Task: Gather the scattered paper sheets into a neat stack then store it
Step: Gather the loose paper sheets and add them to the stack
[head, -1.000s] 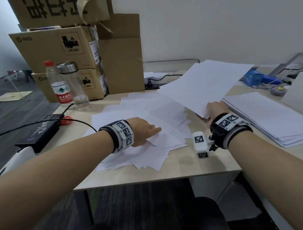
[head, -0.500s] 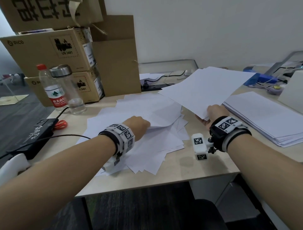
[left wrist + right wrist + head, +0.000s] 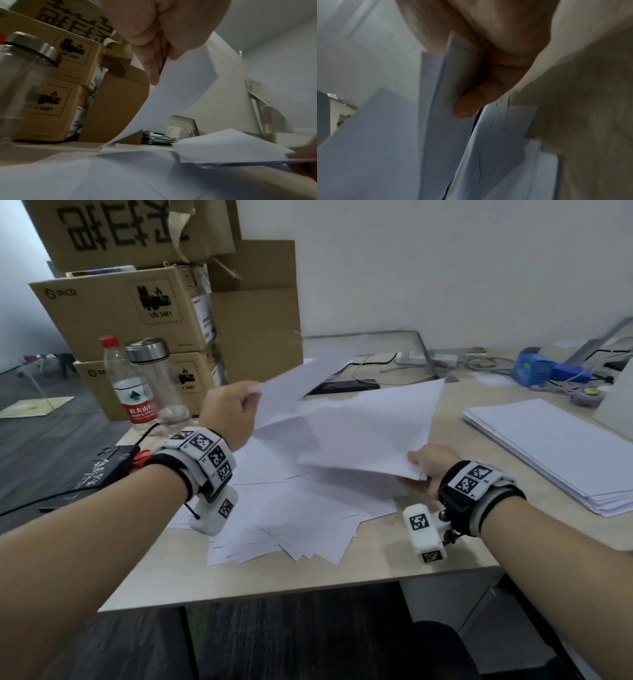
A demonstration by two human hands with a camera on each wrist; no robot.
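Several white sheets (image 3: 294,508) lie scattered and overlapping on the beige table (image 3: 376,563). My left hand (image 3: 233,409) pinches one sheet (image 3: 291,388) by its near edge and holds it raised above the pile; in the left wrist view that sheet (image 3: 180,83) curves down from the fingers (image 3: 152,73). My right hand (image 3: 428,463) grips a gathered bunch of sheets (image 3: 363,426) at its near corner, held just above the pile. In the right wrist view the fingers (image 3: 471,105) curl under the bunch (image 3: 450,83).
A neat paper stack (image 3: 561,450) lies at the right. Cardboard boxes (image 3: 137,313) stand at the back left, with a water bottle (image 3: 133,392) and a clear flask (image 3: 157,385) before them. A black case (image 3: 96,470) and a blue item (image 3: 537,368) with cables sit nearby.
My left hand has pinched a sheet off the pile and lifted it up and toward the right hand's bunch. The right hand's bunch has lowered and shifted left over the pile.
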